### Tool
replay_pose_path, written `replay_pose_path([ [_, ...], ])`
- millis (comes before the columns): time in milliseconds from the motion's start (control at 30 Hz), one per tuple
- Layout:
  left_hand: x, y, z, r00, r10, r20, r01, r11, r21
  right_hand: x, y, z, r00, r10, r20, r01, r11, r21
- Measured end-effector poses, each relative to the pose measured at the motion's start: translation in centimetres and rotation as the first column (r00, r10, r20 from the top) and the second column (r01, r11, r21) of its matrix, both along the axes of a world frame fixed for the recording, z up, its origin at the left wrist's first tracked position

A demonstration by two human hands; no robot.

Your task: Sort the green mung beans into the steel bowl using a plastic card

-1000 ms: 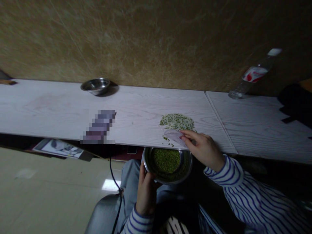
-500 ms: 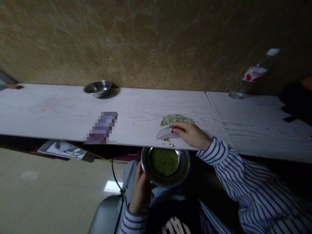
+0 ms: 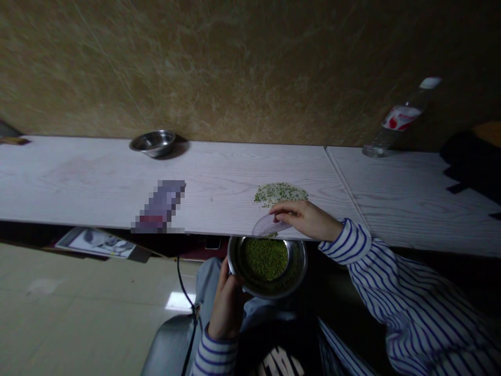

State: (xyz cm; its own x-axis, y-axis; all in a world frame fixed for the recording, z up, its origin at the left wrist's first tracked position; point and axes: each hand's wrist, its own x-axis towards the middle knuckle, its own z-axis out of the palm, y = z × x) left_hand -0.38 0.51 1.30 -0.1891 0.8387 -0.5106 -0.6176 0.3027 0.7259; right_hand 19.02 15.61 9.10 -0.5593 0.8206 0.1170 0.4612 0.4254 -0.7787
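My left hand (image 3: 228, 300) grips the left rim of a steel bowl (image 3: 299, 269), held just under the table's front edge above my lap. Green mung beans (image 3: 266, 258) fill its bottom. Between the fingers of my right hand (image 3: 303, 216) is a clear plastic protractor (image 3: 266, 225), its curved edge at the table's front edge over the bowl. A few beans lie by the protractor at the edge. Just beyond my right hand, a flat pile of green beans mixed with white grains (image 3: 279, 192) is spread on the table.
On the white wood-grain table (image 3: 219, 183) a small steel bowl (image 3: 153, 143) stands by the wall. A pixelated flat object (image 3: 160, 206) lies at left of centre. A plastic bottle (image 3: 399, 117) and a dark item (image 3: 469, 162) are at the right. A black cable (image 3: 183, 292) hangs below.
My right hand has drawn the protractor toward me to the table's front edge, sweeping the loose beans along. The left hand and bowl stay nearly still.
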Motion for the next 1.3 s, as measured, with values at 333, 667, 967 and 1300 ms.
replay_pose_path([
  [333,1.0,-0.4,-0.5,0.999,-0.022,0.032,0.022,1.0,0.001,1.9,-1.7,-1.0,0.941,-0.339,-0.016,0.338,0.932,0.13],
  [667,1.9,-0.8,-0.6,0.999,-0.038,-0.004,0.038,0.999,0.008,1.9,-4.6,-1.5,0.949,-0.294,-0.114,0.301,0.952,0.054],
  [967,0.8,-2.2,-2.1,0.999,-0.032,-0.004,0.032,0.998,-0.051,5.6,-4.8,-0.2,0.865,-0.449,-0.222,0.476,0.875,0.084],
  [1300,0.6,-2.5,-2.4,0.999,-0.025,-0.033,0.023,0.999,-0.034,8.1,-6.2,0.0,0.812,-0.534,-0.237,0.561,0.825,0.066],
])
